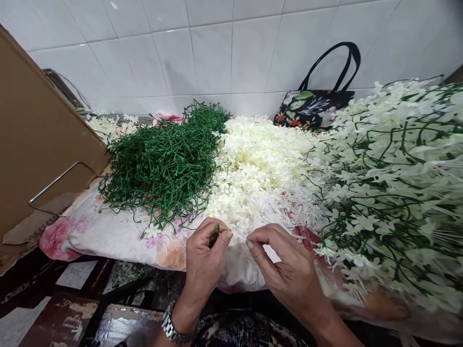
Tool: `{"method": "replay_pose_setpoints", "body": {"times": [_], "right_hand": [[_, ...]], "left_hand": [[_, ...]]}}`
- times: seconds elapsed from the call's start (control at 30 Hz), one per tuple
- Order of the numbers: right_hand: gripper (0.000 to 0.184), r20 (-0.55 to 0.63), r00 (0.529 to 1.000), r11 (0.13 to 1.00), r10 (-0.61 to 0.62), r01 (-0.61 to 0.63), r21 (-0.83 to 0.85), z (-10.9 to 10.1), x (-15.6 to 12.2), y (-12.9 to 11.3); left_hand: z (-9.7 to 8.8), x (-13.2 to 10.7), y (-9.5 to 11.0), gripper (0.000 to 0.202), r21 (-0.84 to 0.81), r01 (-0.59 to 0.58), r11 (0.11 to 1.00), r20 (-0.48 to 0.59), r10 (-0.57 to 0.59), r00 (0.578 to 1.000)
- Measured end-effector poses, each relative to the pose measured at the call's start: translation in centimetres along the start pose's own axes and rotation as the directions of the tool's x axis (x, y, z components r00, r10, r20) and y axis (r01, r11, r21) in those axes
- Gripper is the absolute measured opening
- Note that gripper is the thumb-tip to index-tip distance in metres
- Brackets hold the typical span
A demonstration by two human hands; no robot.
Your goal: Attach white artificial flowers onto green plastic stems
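I pinch a green stem (217, 228) in my left hand (204, 260); in my right hand (294, 265), fingertips nearly meet, contents unclear. White blossoms (253, 164) lie just beyond both.

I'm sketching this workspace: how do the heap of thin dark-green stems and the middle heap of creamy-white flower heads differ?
The heap of thin, dark-green, plastic-looking stems is a wiry tangle; the heap of creamy-white, star-shaped, fabric-looking flower heads is a mass of petals. The stem heap lies on the left, the flower heap beside it to the right. Both are loose piles of many small pieces.
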State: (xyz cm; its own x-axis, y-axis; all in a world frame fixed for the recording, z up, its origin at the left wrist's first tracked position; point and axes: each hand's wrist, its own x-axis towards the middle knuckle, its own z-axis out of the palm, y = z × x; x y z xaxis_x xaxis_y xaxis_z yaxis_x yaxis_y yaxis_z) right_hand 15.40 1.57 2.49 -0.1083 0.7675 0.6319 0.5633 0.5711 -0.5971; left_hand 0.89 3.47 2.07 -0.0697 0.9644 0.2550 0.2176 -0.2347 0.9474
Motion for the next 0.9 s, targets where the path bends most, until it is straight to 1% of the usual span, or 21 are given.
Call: {"method": "replay_pose_setpoints", "body": {"times": [0.1, 0.2, 0.37, 0.43, 0.5, 0.53, 0.6, 0.7, 0.73, 0.8, 0.9], "right_hand": [[0.013, -0.033, 0.999, 0.996, -0.024, 0.021, -0.086, 0.4, 0.0, -0.2], [0.014, -0.044, 0.998, 0.990, -0.035, 0.029, -0.135, 0.6, -0.1, -0.1], [0.016, -0.028, 0.999, 0.990, -0.022, 0.018, -0.138, 0.5, -0.3, -0.1], [0.016, -0.024, 1.000, 0.991, -0.018, 0.014, -0.131, 0.4, -0.3, -0.1], [0.015, -0.014, 1.000, 0.995, -0.009, 0.007, -0.103, 0.4, -0.5, -0.1], [0.014, -0.010, 1.000, 0.996, -0.002, 0.001, -0.084, 0.3, -0.6, -0.1], [0.013, -0.012, 1.000, 0.999, 0.003, -0.004, -0.050, 0.3, -0.8, 0.0], [0.013, -0.006, 1.000, 1.000, 0.002, -0.002, -0.027, 0.3, -1.0, 0.1], [0.013, 0.000, 1.000, 1.000, -0.001, 0.001, -0.023, 0.3, -1.1, 0.2], [0.013, 0.014, 1.000, 1.000, -0.003, 0.003, -0.015, 0.4, -1.1, 0.2], [0.013, 0.012, 1.000, 1.000, -0.004, 0.004, -0.003, 0.5, -1.3, 0.1]], "left_hand": [[0.2, -0.8, 0.3, 0.011, 0.015, -0.044, 0.999, 0.013, 0.044, 0.999], [0.4, -1.3, 0.2, 0.010, 0.062, -0.117, 0.991, 0.012, 0.116, 0.993], [0.6, -1.6, 0.0, 0.013, 0.104, -0.283, 0.954, 0.012, 0.283, 0.959], [0.5, -1.7, 0.0, 0.014, 0.108, -0.328, 0.938, 0.034, 0.327, 0.945], [0.4, -1.8, -0.1, 0.014, 0.075, -0.343, 0.936, 0.058, 0.339, 0.939], [0.3, -1.9, -0.2, 0.013, 0.042, -0.331, 0.943, 0.070, 0.328, 0.942], [0.2, -2.1, -0.5, 0.012, -0.037, -0.259, 0.965, 0.079, 0.261, 0.962], [0.3, -2.3, -1.2, 0.014, -0.150, -0.061, 0.987, 0.079, 0.074, 0.994], [0.4, -2.3, -1.3, 0.014, -0.187, 0.003, 0.982, 0.083, 0.013, 0.996], [0.7, -2.3, -1.5, 0.011, -0.260, 0.094, 0.961, 0.098, -0.070, 0.993], [1.1, -2.2, -1.5, 0.007, -0.327, 0.152, 0.933, 0.114, -0.121, 0.986]]}}
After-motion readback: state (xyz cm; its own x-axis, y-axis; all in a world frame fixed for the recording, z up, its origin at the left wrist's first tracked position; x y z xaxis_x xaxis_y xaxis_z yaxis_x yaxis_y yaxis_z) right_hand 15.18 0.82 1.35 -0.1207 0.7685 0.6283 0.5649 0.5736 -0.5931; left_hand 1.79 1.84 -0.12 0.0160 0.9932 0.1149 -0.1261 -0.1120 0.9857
